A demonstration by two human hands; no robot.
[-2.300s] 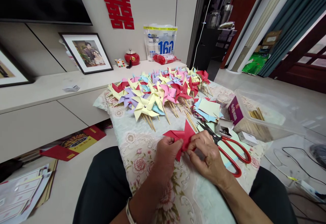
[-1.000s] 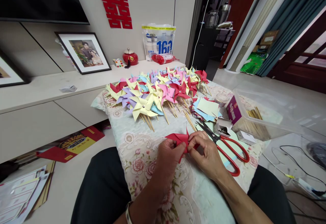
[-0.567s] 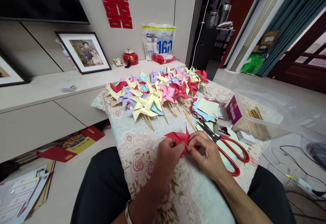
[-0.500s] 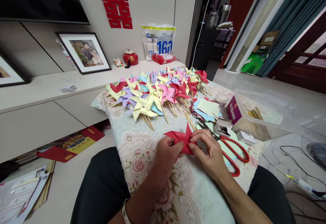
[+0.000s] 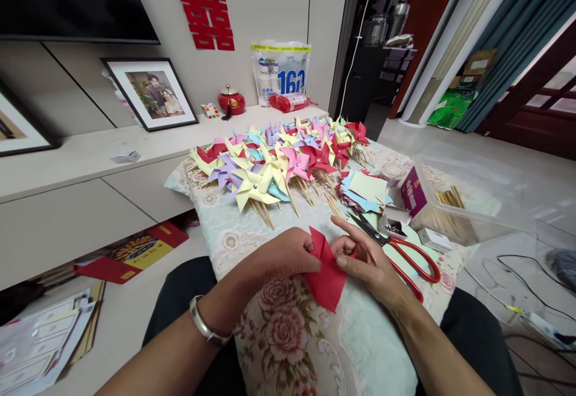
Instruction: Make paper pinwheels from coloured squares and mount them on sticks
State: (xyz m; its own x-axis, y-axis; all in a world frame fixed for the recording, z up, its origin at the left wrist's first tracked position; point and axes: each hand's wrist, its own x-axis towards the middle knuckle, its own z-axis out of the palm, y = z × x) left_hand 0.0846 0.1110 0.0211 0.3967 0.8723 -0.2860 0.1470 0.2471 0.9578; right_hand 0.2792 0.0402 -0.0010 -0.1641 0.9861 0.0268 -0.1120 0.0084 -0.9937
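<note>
A red paper pinwheel (image 5: 327,282) with folded blades is between my hands, over the front of the cloth-covered table. My left hand (image 5: 288,253), wearing a silver bangle, pinches its left side, the fingertips partly hidden behind the paper. On its right edge my right hand (image 5: 365,258) holds on with thumb and curled fingers, the index finger stretched out. Just beyond my right hand lie red-handled scissors (image 5: 405,259) with parted blades, resting on pale green paper. Finished pinwheels (image 5: 256,186) in yellow, purple, pink, red and blue crowd the table's far half, on wooden sticks.
Cut paper sheets (image 5: 366,189) are stacked right of the pinwheels. Near them are a small open box of metal fasteners (image 5: 394,228), a white box (image 5: 435,240) and a clear plastic bin (image 5: 477,216) holding sticks. A TV cabinet (image 5: 135,174) flanks the table on the left.
The red pinwheel has turned so that one corner points down toward me. My left hand has swung to the paper's left side, and my right index finger has straightened.
</note>
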